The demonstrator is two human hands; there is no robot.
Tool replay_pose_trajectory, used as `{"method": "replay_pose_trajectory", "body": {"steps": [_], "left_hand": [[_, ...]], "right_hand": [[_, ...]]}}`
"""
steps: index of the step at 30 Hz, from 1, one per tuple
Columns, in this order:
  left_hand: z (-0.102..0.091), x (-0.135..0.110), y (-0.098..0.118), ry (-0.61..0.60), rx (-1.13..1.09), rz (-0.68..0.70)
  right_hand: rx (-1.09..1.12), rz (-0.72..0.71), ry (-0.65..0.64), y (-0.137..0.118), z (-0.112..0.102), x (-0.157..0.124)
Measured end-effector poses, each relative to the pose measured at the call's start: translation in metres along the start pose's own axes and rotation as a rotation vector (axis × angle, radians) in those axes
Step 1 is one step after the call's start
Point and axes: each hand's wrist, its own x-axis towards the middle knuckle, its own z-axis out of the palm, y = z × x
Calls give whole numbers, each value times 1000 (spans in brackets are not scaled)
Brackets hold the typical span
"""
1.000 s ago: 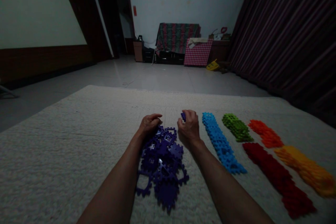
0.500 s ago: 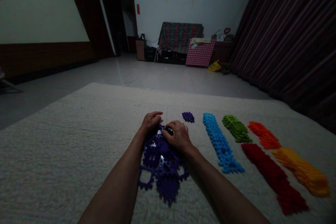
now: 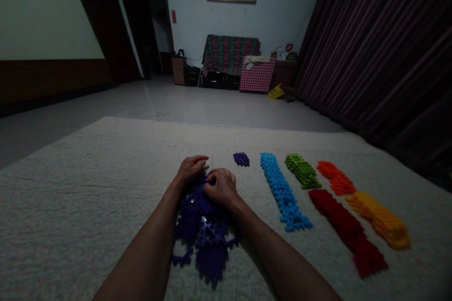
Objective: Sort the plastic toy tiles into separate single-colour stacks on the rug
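A heap of purple toothed plastic building pieces [image 3: 212, 261] lies on the pale mat between my forearms. Some are solid squares, others have open centres. At the heap's far end, my left hand [image 3: 190, 169] curls against the purple pieces, its index finger sticking out to the right; its other fingertips are partly hidden. Facing it, my right hand [image 3: 222, 186] has bent fingers pinched on a purple piece. A small separate purple stack [image 3: 241, 159] sits just beyond my right hand.
Right of the hands run overlapping rows of pieces: blue [image 3: 280, 188], green [image 3: 302, 170], orange [image 3: 335, 178], dark red [image 3: 348, 228] and yellow [image 3: 379, 218]. The quilted mat [image 3: 106, 174] ends at a tiled floor. A dark curtain [image 3: 381, 56] hangs at the right.
The whole view has shifted, so the hands, heap and rows all appear further left. My right hand's fingers look more curled over the purple pieces. Both hands stay at the heap's far end.
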Motion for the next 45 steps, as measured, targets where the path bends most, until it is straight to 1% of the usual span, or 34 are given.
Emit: {"method": "replay_pose_trajectory", "body": {"steps": [3, 7, 10, 13, 16, 19, 21, 27, 29, 32, 34, 37, 40, 42, 45], "left_hand": [[0, -3, 5, 21, -4, 1], [-3, -5, 12, 40, -14, -3], [-5, -8, 21, -43, -81, -31], [-4, -13, 30, -117, -138, -65], [-3, -15, 35, -189, -126, -106], [-3, -14, 34, -243, -77, -134], [-4, -12, 33, -259, -41, -136], [-7, -9, 31, -312, -18, -119], [-8, -8, 30, -330, -27, -101], [-9, -8, 27, -377, -49, -81], [-9, -7, 27, -397, -57, -86], [-9, -7, 27, -422, -50, -76], [-7, -7, 27, -454, -16, -22], [-5, -6, 26, -446, 12, -5], [-3, -4, 24, -411, 36, -22]], "right_hand": [[88, 22, 50, 3, -3, 0], [311, 50, 84, 7, -15, 3], [464, 91, 169, 12, -22, 8], [550, 146, 264, 18, -24, 12], [595, 161, 289, 22, -22, 15], [647, 142, 269, 24, -19, 16], [723, 144, 239, 24, -18, 17], [1020, 256, 124, 22, -23, 19], [1093, 267, 64, 21, -27, 18], [1165, 246, -71, 19, -32, 15], [1163, 229, -108, 19, -32, 14], [1099, 207, -80, 20, -29, 13], [1020, 161, -46, 20, -27, 14], [976, 124, -28, 19, -26, 15], [941, 84, -8, 18, -24, 16]]}}
